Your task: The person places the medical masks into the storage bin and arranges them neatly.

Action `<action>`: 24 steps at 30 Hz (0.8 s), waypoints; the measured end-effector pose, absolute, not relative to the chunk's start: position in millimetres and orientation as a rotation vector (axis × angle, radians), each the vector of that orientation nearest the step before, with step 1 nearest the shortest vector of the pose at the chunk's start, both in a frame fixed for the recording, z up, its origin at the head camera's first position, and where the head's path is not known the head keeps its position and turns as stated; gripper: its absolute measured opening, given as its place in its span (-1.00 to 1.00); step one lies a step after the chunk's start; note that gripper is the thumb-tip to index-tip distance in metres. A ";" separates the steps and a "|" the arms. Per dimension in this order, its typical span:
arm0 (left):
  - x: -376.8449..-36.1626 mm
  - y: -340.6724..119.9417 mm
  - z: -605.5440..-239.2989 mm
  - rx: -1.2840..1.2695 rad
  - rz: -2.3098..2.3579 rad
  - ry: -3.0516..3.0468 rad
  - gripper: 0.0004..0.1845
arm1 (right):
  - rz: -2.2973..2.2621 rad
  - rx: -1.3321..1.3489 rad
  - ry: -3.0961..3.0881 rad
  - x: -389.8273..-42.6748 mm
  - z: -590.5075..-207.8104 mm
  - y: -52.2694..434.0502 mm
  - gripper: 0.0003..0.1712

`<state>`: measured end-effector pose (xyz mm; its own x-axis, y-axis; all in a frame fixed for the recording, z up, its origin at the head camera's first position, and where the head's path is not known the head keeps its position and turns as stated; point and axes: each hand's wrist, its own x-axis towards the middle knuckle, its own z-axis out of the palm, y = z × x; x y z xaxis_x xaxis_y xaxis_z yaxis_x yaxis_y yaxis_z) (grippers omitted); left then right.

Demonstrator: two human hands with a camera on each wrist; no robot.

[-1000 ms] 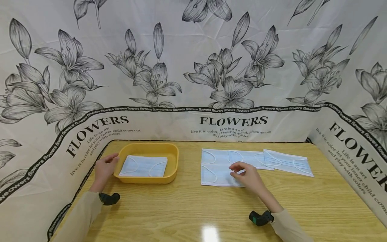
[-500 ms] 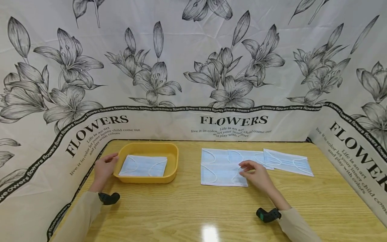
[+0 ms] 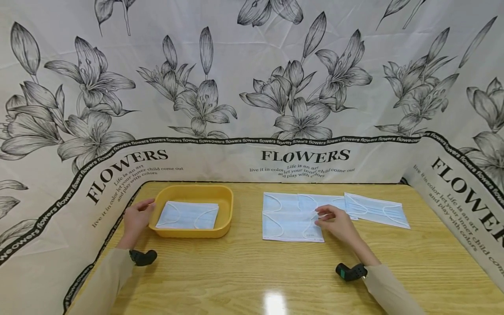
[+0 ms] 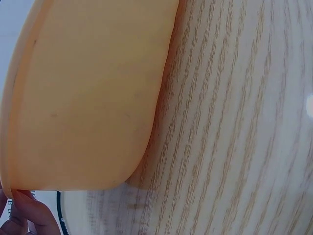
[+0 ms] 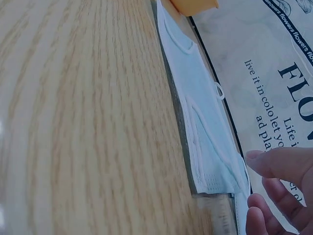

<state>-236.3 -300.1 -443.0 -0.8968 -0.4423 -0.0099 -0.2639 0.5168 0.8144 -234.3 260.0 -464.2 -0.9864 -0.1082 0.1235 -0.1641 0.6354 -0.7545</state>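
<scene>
the right hand (image 3: 336, 224) rests loosely curled fingers on the near mask (image 3: 292, 226) at 3 o'clock of the yellow tray (image 3: 193, 234), gripping nothing, so the thin mask may slide or drag its overlapping neighbour (image 3: 305, 202), while the left hand (image 3: 135, 221) only touches the tray rim.

From where I sit, the near half of the table (image 3: 252, 280) is bare wood from edge to edge, so either hand can sweep across there. Toward the far edge the room narrows: the yellow tray (image 3: 193, 210) blocks the far left corner, with my left hand (image 3: 135, 221) against its left rim. A bare lane runs between the tray and the flat masks (image 3: 291, 218), wide enough to reach the far edge. My right hand (image 3: 338, 225) rests at the masks' right end. The printed curtain (image 3: 252, 87) walls off the back, left and right edges.
</scene>
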 end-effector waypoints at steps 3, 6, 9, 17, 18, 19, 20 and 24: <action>-236.2 -299.6 -442.9 0.598 -1.313 -2.561 -0.62 | 1.295 0.206 -2.796 -237.4 -464.9 261.5 -0.59; -236.6 -300.3 -443.2 0.602 -1.306 -2.568 -0.62 | 1.287 0.193 -2.809 -240.6 -465.9 262.2 -0.57; -237.4 -300.9 -443.7 0.610 -1.307 -2.572 -0.61 | 1.267 0.183 -2.827 -243.3 -466.8 262.1 -0.54; -239.8 -301.7 -446.7 0.634 -1.306 -2.578 -0.60 | 1.238 0.152 -2.899 -247.5 -468.6 260.2 -0.47; -240.0 -301.8 -447.0 0.634 -1.303 -2.579 -0.60 | 1.233 0.145 -2.907 -247.9 -468.8 259.8 -0.47; -240.1 -301.9 -447.3 0.634 -1.301 -2.580 -0.60 | 1.233 0.140 -2.913 -248.3 -468.9 259.8 -0.46; -240.2 -302.0 -447.5 0.633 -1.298 -2.580 -0.60 | 1.230 0.136 -2.920 -248.6 -469.0 259.6 -0.45; -240.6 -302.5 -447.9 0.623 -1.288 -2.578 -0.61 | 1.219 0.139 -2.941 -249.8 -469.7 259.4 -0.45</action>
